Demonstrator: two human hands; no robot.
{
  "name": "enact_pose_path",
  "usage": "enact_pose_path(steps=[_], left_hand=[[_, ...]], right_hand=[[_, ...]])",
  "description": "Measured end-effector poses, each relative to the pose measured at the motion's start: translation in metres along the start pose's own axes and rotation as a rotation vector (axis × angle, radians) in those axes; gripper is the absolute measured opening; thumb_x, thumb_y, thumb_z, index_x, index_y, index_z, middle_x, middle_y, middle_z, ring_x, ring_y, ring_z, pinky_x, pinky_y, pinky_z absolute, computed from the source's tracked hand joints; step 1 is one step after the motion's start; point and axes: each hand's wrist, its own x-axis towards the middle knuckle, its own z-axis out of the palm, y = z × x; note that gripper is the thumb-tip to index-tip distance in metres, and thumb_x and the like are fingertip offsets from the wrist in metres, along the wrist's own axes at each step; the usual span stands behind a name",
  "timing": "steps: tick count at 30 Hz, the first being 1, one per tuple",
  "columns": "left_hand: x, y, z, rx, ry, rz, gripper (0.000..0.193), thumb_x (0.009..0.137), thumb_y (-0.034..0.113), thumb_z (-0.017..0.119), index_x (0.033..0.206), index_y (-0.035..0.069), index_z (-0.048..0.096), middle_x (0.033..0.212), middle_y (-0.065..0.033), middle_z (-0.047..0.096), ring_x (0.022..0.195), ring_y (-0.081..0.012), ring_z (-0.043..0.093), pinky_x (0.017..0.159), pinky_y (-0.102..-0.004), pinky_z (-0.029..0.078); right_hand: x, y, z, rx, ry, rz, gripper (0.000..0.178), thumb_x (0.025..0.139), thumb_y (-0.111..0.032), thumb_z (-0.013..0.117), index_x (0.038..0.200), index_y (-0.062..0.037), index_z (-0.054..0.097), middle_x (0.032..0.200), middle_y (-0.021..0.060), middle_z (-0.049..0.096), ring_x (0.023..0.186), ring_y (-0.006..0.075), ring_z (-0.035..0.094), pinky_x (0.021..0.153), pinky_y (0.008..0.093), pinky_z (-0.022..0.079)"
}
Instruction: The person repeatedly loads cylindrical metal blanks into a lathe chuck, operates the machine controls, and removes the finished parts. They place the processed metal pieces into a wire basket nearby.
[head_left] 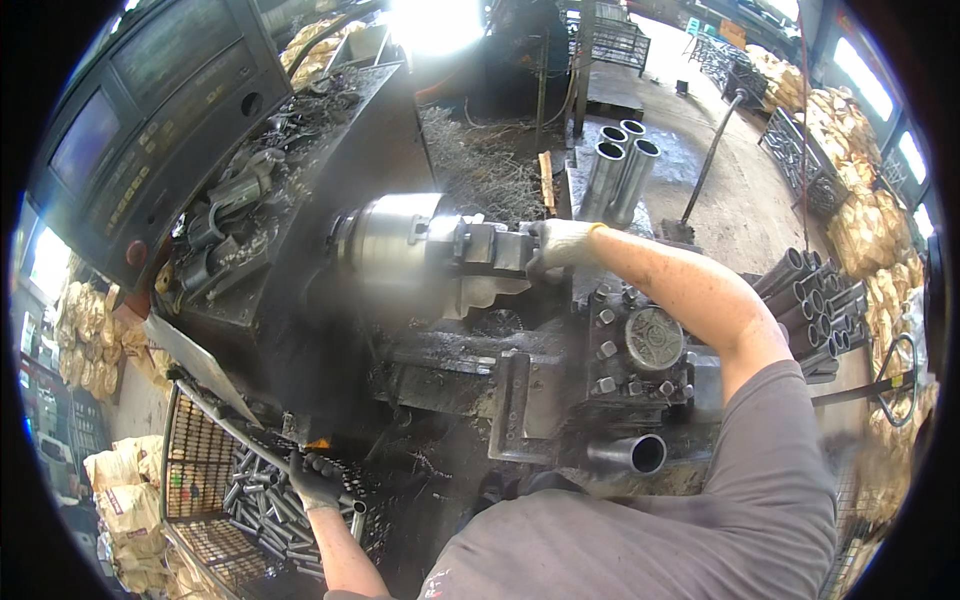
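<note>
My right hand (566, 246), in a pale glove with dark fingertips, reaches across to the lathe chuck (398, 236). Its fingers curl at the outer end of the dark chuck jaws (492, 247); whatever lies inside the grip is hidden. Low on the left, my left hand (318, 482) wears a dark glove and is closed over a dark bar (262, 437) along the upper side of a wire basket (192, 452). Between my arms sits the square tool turret (654, 340), studded with bolts. A short steel tube (630, 454) lies in front of it.
Four-sided basket contents are short cut tubes (275, 510). Several wide shiny tubes (622, 170) stand upright beyond the chuck. Long tubes (808, 305) are stacked at right. A control panel (150, 140) rises at upper left, above a chip-strewn machine top (300, 130). Metal shavings (480, 165) pile behind.
</note>
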Motion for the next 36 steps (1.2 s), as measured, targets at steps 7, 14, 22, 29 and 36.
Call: enact_pose_path(steps=[7, 14, 22, 29, 36], left_hand=[[0.005, -0.004, 0.001, 0.377, 0.036, 0.293, 0.025, 0.107, 0.039, 0.057, 0.091, 0.019, 0.06, 0.074, 0.006, 0.046, 0.058, -0.0093, 0.036, 0.053, -0.0254, 0.032], [-0.009, -0.001, -0.008, 0.704, 0.305, 0.699, 0.039, 0.11, 0.037, 0.061, 0.128, 0.002, 0.063, 0.09, -0.0024, 0.062, 0.074, -0.0162, 0.059, 0.063, -0.0299, 0.051], [-0.142, 0.094, 0.199, 1.211, -0.023, 2.205, 0.034, 0.099, 0.003, 0.069, 0.132, -0.005, 0.068, 0.118, -0.0231, 0.074, 0.106, -0.0406, 0.072, 0.093, -0.0488, 0.059], [-0.094, 0.209, 0.376, 1.866, 0.341, 1.449, 0.085, 0.106, 0.036, 0.054, 0.174, 0.015, 0.008, 0.128, -0.0305, 0.072, 0.115, -0.0437, 0.073, 0.104, -0.0555, 0.054], [-0.036, 0.23, 0.366, 1.611, 0.273, 1.739, 0.077, 0.107, 0.042, 0.059, 0.168, 0.006, 0.03, 0.143, -0.0275, 0.067, 0.13, -0.0389, 0.068, 0.105, -0.0487, 0.055]], right_hand=[[-0.022, -0.009, 0.0, 0.097, 0.027, 0.009, 0.082, 0.071, -0.037, 0.086, 0.134, 0.0082, 0.062, 0.108, 0.0204, 0.078, 0.098, 0.0261, 0.075, 0.086, 0.038, 0.06], [-0.117, 0.003, -0.01, 0.146, 0.417, -0.073, 0.066, 0.09, -0.034, 0.081, 0.146, -0.0023, 0.064, 0.137, 0.02, 0.073, 0.126, 0.0311, 0.071, 0.112, 0.0393, 0.054], [-0.324, 0.063, 0.09, 0.586, 1.105, -0.039, 0.042, 0.097, -0.014, 0.07, 0.133, 0.0058, 0.067, 0.115, 0.0124, 0.076, 0.099, 0.0193, 0.072, 0.091, 0.032, 0.058], [-0.385, 0.105, 0.221, 0.808, 1.105, 0.144, 0.036, 0.098, -0.008, 0.065, 0.13, 0.0067, 0.068, 0.12, 0.0124, 0.074, 0.101, 0.018, 0.072, 0.09, 0.0316, 0.06], [-0.41, 0.075, 0.256, 0.782, 1.08, 0.241, 0.034, 0.093, 0.002, 0.07, 0.126, 0.0077, 0.071, 0.111, 0.0141, 0.08, 0.098, 0.0166, 0.075, 0.089, 0.0296, 0.061]])
